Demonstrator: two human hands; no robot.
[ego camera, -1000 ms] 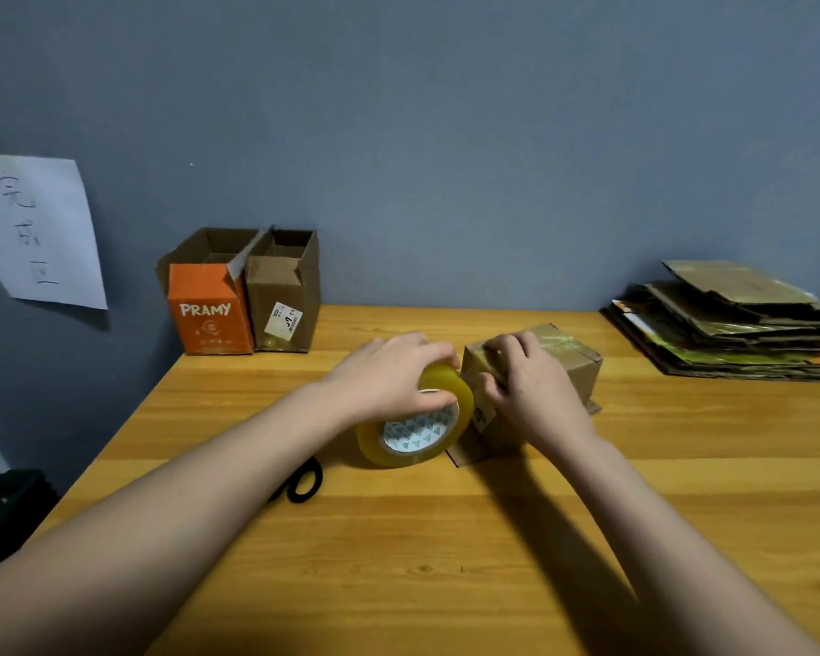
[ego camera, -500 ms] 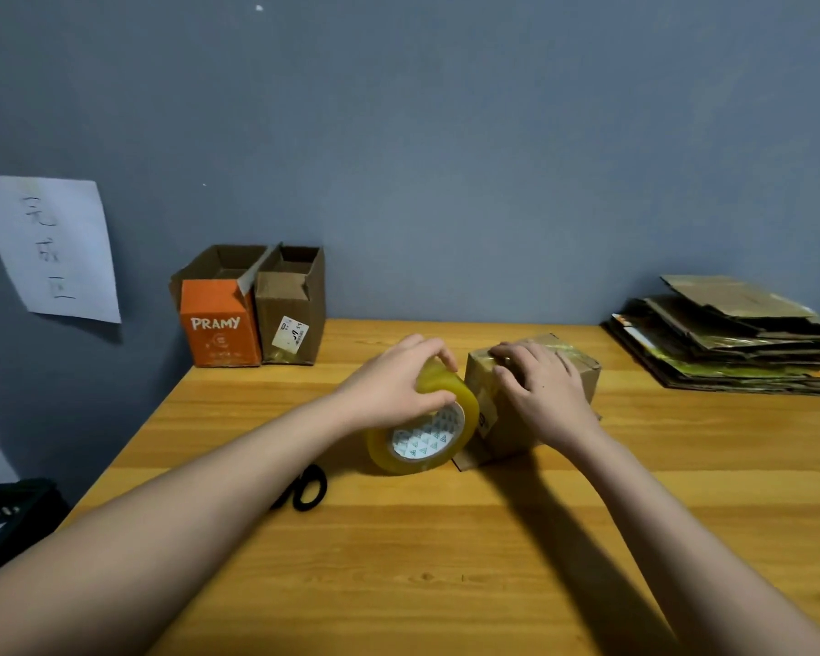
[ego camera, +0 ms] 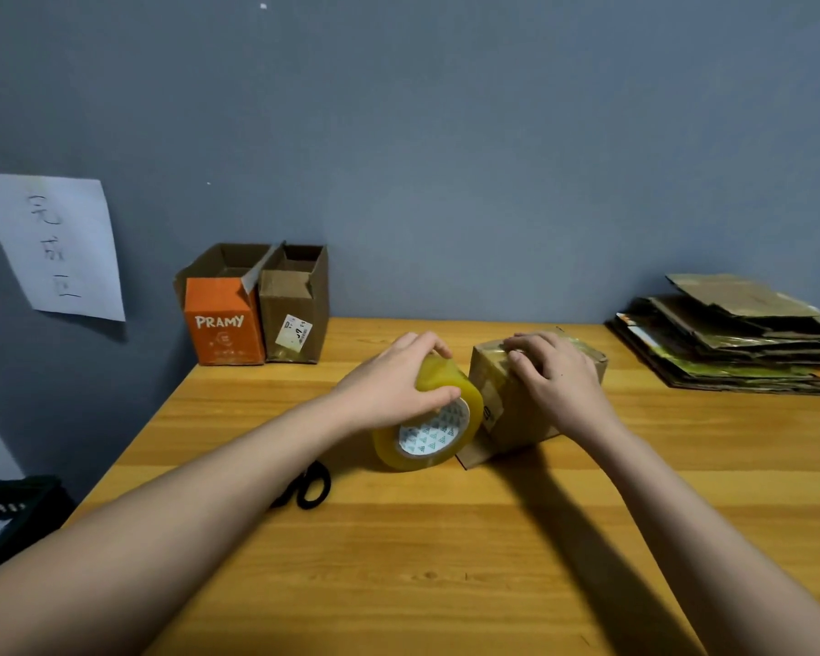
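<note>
Taping step, probably: mid-tabletop point(ego camera: 446, 561), the tape roll point(ego camera: 429, 430) is gripped by the left hand point(ego camera: 389, 385) right against the box point(ego camera: 507, 414), which is held down by the right hand's point(ego camera: 557, 374) curled fingers. Next, tape should be pulled across the top.

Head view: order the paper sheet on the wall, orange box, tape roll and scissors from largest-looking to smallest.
1. paper sheet
2. orange box and tape roll: about alike; the roll is nearer, partly under the left hand
3. scissors, partly hidden

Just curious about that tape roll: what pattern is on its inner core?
Small teal triangles on white, inside the tape roll; head view shows it.
</note>
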